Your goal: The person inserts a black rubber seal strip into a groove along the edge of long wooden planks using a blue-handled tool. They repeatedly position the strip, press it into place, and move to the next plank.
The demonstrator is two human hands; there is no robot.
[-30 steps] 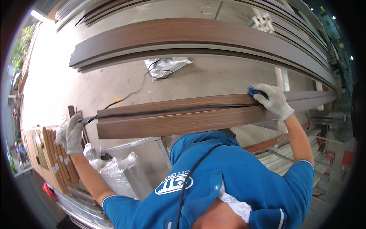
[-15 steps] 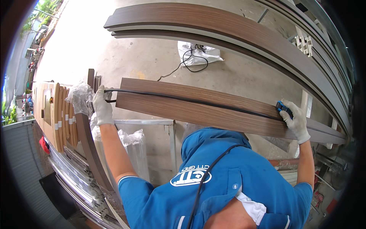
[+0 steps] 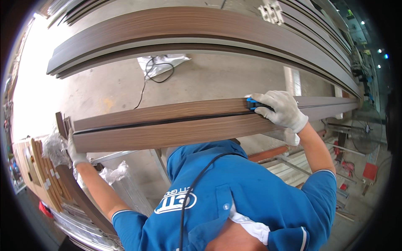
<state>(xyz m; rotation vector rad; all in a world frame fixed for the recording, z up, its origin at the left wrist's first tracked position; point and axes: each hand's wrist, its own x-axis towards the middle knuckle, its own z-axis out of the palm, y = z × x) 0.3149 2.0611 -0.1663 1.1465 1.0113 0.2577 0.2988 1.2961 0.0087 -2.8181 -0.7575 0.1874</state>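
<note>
A brown wood-grain profile (image 3: 167,136) lies crosswise in front of me, with a thin black strip (image 3: 167,121) along the groove in its face. My gloved left hand (image 3: 76,150) rests against the profile's left end, where the strip also ends. One finger stretches up along that end; the others are partly hidden. Farther right, my gloved right hand (image 3: 282,109) grips a small blue-and-black hand tool (image 3: 252,103) set on the strip. The hand covers most of the tool, so I cannot tell its exact kind.
Longer wood-grain profiles (image 3: 188,23) lie beyond, with white slotted blocks (image 3: 272,12) at the far right. A white bag (image 3: 167,62) with a black cable is on the floor. At left stand wrapped brown panels (image 3: 44,167) and crumpled plastic film (image 3: 54,148). A fan (image 3: 366,127) stands at right.
My view has swung to the right. My left hand has come down against the profile's end, and the strip that stuck out there now lies along the groove. The tool stays in my right hand.
</note>
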